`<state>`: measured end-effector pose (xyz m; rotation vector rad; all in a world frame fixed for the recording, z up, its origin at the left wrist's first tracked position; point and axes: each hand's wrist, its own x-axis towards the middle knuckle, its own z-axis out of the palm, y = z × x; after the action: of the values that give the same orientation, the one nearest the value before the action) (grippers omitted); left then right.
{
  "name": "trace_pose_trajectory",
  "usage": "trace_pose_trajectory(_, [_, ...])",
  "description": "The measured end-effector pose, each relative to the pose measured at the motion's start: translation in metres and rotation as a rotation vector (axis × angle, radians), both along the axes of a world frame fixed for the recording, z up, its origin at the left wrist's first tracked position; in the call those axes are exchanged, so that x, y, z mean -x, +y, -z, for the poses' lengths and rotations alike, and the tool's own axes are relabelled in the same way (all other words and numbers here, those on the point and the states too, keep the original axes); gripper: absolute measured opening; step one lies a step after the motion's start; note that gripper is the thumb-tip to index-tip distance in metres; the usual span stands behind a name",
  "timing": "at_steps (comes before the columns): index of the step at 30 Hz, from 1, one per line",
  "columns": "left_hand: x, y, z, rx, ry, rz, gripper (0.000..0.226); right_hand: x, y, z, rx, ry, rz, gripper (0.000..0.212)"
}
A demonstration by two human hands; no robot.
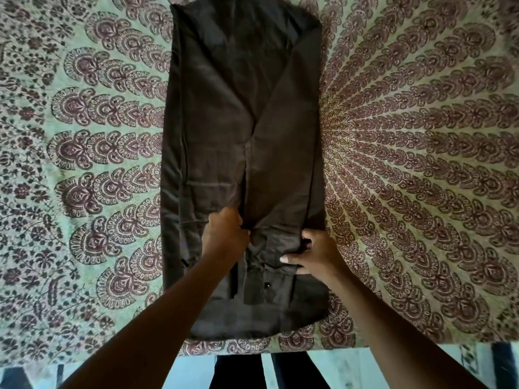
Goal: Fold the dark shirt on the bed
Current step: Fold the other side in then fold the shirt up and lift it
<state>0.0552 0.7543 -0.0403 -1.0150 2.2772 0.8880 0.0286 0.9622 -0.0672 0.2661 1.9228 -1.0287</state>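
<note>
Head view, bed [421, 136]: patterned green and maroon bedspread fills the frame, edge at the bottom. Dark shirt [241, 136]: long narrow strip down the frame's centre, both sides folded inward, sleeves overlapping. Left hand [224, 234]: lower centre, fingers curled, gripping a fold of the shirt. Right hand [311, 256]: just right of it, fingers and thumb pinching the cuffed sleeve end. Small button [267, 284]: below the hands.
</note>
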Motion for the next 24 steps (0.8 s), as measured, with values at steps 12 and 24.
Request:
trace_pose_trajectory(12, [0.101, -0.019, -0.006, 0.13, 0.385, 0.216, 0.033, 0.104, -0.029, -0.004, -0.207, 0.488, 0.167, 0.037])
trace_pose_trajectory(24, [0.217, -0.065, 0.041, 0.077, 0.357, 0.253, 0.027, 0.242, -0.087, 0.021, -0.261, 0.705, 0.219, 0.017])
